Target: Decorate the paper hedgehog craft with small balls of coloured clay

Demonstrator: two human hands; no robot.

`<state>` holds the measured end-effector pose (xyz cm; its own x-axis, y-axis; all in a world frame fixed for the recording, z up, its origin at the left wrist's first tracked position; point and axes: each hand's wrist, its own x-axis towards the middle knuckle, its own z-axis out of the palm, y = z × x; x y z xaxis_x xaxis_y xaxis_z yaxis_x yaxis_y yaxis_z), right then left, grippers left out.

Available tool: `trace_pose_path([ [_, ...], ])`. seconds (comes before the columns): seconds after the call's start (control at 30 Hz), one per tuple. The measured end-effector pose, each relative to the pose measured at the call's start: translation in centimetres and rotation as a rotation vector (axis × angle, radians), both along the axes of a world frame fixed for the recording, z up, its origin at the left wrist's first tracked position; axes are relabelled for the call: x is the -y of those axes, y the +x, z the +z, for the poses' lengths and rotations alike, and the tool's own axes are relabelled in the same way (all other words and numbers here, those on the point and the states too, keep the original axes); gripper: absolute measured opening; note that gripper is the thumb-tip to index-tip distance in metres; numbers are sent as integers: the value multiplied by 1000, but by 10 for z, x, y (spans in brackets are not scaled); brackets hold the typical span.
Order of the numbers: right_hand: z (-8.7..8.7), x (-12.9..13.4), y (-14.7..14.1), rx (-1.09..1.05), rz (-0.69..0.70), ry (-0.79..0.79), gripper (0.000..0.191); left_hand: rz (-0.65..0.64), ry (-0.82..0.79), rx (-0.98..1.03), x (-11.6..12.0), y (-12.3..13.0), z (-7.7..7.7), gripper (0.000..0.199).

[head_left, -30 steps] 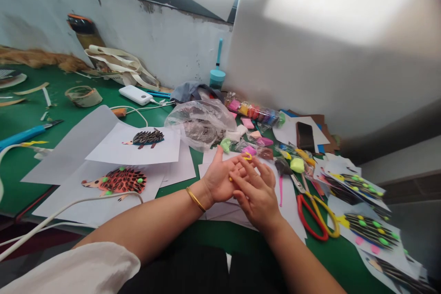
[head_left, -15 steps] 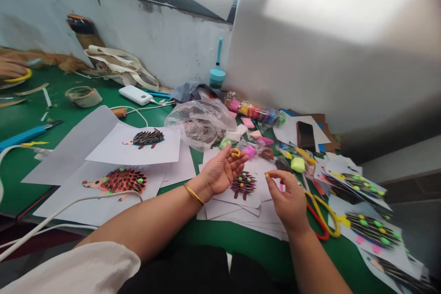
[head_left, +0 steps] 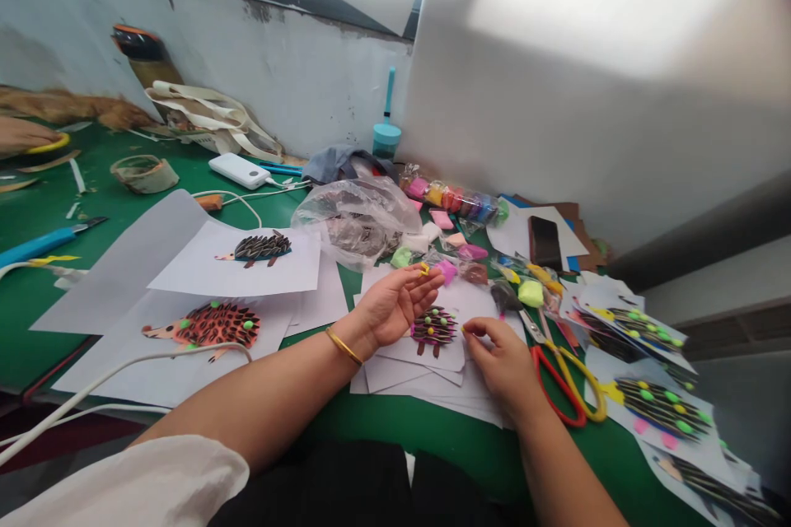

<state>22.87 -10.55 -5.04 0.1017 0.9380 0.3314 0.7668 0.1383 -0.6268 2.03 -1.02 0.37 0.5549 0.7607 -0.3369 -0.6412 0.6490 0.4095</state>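
Since the earlier frame, the right hand (head_left: 503,366) has come down and to the left, its fingertips (head_left: 475,332) now just beside the edge of a paper hedgehog (head_left: 434,328) with dark seed spines on a pink body, dotted with green and yellow clay balls. Thumb and forefinger are closed in a pinch on a tiny yellow clay speck (head_left: 463,329). The hedgehog lies flat on a stack of white paper sheets (head_left: 414,368), between the two hands. The left hand (head_left: 395,305), a gold bangle (head_left: 344,346) on its wrist, is raised and half open, its fingertips closed on a small yellow clay piece (head_left: 424,268).

Just right of the right hand lie red-and-yellow-handled scissors (head_left: 565,387). Beyond the hands sit a clear plastic bag of dark seeds (head_left: 355,222) and a row of bright clay packets (head_left: 448,198). Two more hedgehogs on white paper, one grey-spined (head_left: 263,247) and one orange (head_left: 213,325), lie left. At the far-left edge of the green counter (head_left: 426,428), a co-worker's hand (head_left: 18,136) rests near a yellow rim.
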Motion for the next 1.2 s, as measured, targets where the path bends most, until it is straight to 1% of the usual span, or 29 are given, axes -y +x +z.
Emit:
trace_pose_path([
  [0.1,0,0,-1,-11,-1,-27,15,-2,3,-6,0,0,0,7],
  [0.3,3,-4,-8,13,80,-9,13,0,13,-12,1,1,-1,9],
  [0.4,1,-4,-10,0,70,-16,10,4,9,-15,1,1,0,10],
  [0.57,-1,-2,-11,5,46,-39,12,8,0,-21,1,1,2,9],
  [0.97,3,-3,-11,118,131,53,7,-3,-3,-15,1,1,2,6],
  [1.2,5,-3,-12,113,146,65,9,-6,-11,-14,2,1,4,5],
])
